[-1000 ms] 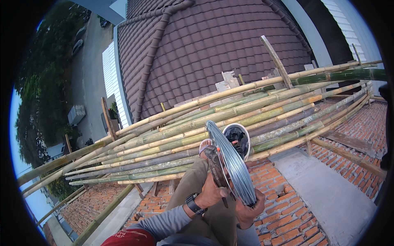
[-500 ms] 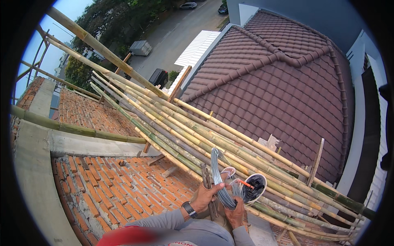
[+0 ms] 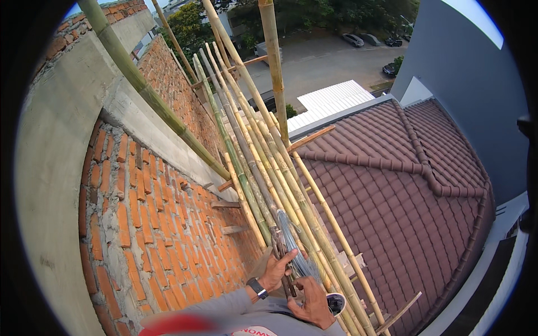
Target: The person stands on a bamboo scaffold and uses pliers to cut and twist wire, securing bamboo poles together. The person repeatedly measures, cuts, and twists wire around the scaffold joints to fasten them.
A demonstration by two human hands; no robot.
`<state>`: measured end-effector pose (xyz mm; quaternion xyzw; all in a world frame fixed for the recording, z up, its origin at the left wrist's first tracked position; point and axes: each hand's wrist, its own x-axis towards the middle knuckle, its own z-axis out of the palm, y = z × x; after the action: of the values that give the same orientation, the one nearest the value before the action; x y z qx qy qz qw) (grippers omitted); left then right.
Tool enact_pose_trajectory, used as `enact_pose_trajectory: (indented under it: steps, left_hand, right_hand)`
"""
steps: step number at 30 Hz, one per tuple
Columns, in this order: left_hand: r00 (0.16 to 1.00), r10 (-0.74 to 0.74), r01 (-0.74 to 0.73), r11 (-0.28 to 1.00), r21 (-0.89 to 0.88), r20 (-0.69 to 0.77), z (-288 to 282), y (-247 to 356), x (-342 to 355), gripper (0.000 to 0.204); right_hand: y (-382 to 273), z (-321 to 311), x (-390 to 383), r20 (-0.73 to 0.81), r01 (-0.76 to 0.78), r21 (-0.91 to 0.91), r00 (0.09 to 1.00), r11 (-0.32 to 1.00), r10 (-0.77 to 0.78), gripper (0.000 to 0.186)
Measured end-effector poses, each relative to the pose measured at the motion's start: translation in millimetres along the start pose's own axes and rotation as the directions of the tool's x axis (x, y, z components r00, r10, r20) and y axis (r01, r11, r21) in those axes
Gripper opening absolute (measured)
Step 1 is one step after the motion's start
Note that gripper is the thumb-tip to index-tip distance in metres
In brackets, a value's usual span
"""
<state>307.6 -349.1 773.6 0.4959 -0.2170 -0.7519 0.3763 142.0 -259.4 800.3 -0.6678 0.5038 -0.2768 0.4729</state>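
Observation:
My left hand, with a dark watch on its wrist, is closed round a dark, weathered wooden stick. Its thumb lies across toward a bundle of thin grey metal wire, which runs alongside the stick. Close to the bundle's lower end is my right hand, its fingers curled in. What those fingers pinch, if anything, is hidden. Beside the right hand, a white-rimmed bucket with dark contents shows partly.
Long bamboo poles form a walkway beneath my hands. A brick wall rises on the left, crossed by a thick green bamboo pole. Right of the walkway lies a lower brown tiled roof. A thick upright pole stands ahead.
The view has swung, so the poles now run more steeply up the picture. My right hand has turned, its back now showing, and the bucket is more covered.

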Motion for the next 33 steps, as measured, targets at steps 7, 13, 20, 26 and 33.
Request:
enact_pose_trajectory:
  steps: [7, 13, 20, 26, 33]
  left_hand:
    - [0.995, 0.078, -0.085, 0.988, -0.127, -0.054, -73.6, 86.7, 78.3, 0.036]
    - [0.963, 0.268, -0.257, 0.872, -0.416, -0.032, -114.6, 154.0, 110.5, 0.054]
    - [0.914, 0.398, -0.406, 0.902, -0.147, -0.082, -150.5, 200.5, 130.0, 0.053]
    - [0.888, 0.404, -0.439, 0.886, -0.151, -0.218, -145.2, 203.8, 118.3, 0.032]
    - [0.958, 0.265, -0.284, 0.926, -0.249, -0.106, -123.7, 188.2, 94.8, 0.037]
  right_hand:
    - [-53.7, 29.9, 172.0, 0.025, -0.039, -0.298, 0.999, 0.954, 0.048, 0.045]
    - [-73.5, 26.2, 267.1, 0.101, -0.129, -0.122, 0.985, 0.984, 0.141, 0.034]
    - [-87.7, 2.0, 269.6, -0.036, 0.15, 0.472, 0.988, 0.869, -0.151, 0.021]
    - [-94.3, -9.4, 299.3, -0.088, -0.129, 0.504, 0.976, 0.854, 0.2, 0.019]
    - [-80.3, -4.0, 342.0, 0.025, -0.041, 0.131, 0.999, 0.991, 0.038, 0.024]
